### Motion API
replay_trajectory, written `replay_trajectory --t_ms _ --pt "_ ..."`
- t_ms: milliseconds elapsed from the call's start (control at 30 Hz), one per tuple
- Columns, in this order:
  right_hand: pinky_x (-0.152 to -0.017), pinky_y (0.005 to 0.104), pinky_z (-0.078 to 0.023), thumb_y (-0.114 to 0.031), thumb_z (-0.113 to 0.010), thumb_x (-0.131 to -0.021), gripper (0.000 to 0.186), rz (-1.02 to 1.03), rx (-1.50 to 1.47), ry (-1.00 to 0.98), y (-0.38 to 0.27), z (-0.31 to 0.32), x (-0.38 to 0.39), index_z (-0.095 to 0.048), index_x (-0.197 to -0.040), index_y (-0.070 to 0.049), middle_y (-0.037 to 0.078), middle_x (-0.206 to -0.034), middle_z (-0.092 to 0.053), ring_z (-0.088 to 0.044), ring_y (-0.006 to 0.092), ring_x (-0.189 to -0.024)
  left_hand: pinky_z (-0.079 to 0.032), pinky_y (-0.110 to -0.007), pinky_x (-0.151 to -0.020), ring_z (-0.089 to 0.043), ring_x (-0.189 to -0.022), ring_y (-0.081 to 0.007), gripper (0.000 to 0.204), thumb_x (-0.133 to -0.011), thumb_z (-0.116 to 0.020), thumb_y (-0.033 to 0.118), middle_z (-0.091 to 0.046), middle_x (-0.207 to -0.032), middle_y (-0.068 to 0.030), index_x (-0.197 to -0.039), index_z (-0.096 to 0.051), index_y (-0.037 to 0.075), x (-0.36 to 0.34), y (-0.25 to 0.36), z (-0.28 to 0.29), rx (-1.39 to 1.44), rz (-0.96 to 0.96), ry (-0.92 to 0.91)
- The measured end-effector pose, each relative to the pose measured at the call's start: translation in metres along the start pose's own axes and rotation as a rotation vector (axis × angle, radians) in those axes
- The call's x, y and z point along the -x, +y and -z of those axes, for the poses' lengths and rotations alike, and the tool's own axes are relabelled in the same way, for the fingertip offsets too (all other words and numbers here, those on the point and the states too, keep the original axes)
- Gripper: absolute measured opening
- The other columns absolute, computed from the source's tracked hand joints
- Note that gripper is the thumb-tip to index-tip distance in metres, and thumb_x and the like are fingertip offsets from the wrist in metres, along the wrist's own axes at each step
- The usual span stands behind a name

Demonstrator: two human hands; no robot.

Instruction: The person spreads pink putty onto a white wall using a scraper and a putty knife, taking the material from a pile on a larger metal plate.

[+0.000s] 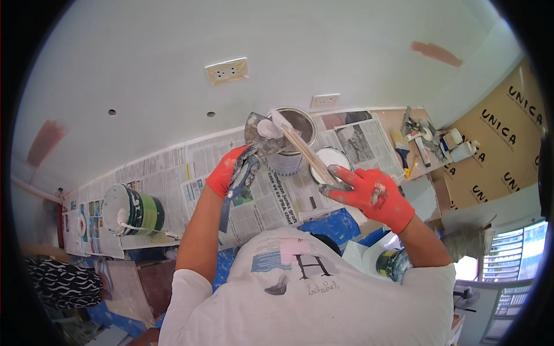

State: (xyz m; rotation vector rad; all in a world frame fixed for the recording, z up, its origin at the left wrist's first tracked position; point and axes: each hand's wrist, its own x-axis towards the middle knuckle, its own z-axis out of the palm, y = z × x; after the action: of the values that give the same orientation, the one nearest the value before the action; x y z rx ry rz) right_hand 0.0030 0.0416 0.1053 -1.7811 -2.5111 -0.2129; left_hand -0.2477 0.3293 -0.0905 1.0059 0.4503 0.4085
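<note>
The flat pale wooden stick [306, 151], tipped with off-white paste [280, 120], slants above the open round metal can [283, 165], pinched in my red-gloved right hand [374, 195]. My red-gloved left hand [229, 170] grips the broad grey metal scraper [258, 144], its blade just beside that tip. I'd keep the blade level and wipe the stick along its edge, over the can. Newspaper [153, 158] covers most of the worktop [390, 119]; a green bucket [151, 212] stands left, a beige-bristled brush [398, 138] lies right, and a white wall [161, 63] rises beyond.
</note>
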Motion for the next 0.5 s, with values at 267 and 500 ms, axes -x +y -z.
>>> replay_trajectory --t_ms 267,500 --pt "-0.067 0.0324 -0.056 -0.01 -0.07 -0.076 0.048 -0.004 -0.299 0.344 0.006 0.025 0.002 -0.068 -0.12 -0.03 0.012 -0.122 -0.065 -0.068 0.025 -0.08 -0.053 -0.03 -0.064 -0.062 -0.079 -0.0161 0.068 -0.093 -0.055 0.056 -0.064 -0.1 -0.0072 -0.137 -0.05 0.004 -0.007 -0.021 0.003 -0.204 -0.277 0.005" --pt "-0.079 0.0305 -0.054 0.003 -0.073 -0.079 0.054 -0.256 -0.642 0.497 0.04 0.009 0.009 -0.055 -0.13 0.0 0.015 -0.109 -0.067 -0.067 0.0208 -0.093 -0.05 -0.034 -0.083 -0.06 -0.094 -0.0217 0.048 -0.099 -0.048 0.042 -0.061 -0.109 -0.0108 -0.129 -0.053 0.004 -0.004 -0.019 -0.004 -0.26 -0.077 0.056"
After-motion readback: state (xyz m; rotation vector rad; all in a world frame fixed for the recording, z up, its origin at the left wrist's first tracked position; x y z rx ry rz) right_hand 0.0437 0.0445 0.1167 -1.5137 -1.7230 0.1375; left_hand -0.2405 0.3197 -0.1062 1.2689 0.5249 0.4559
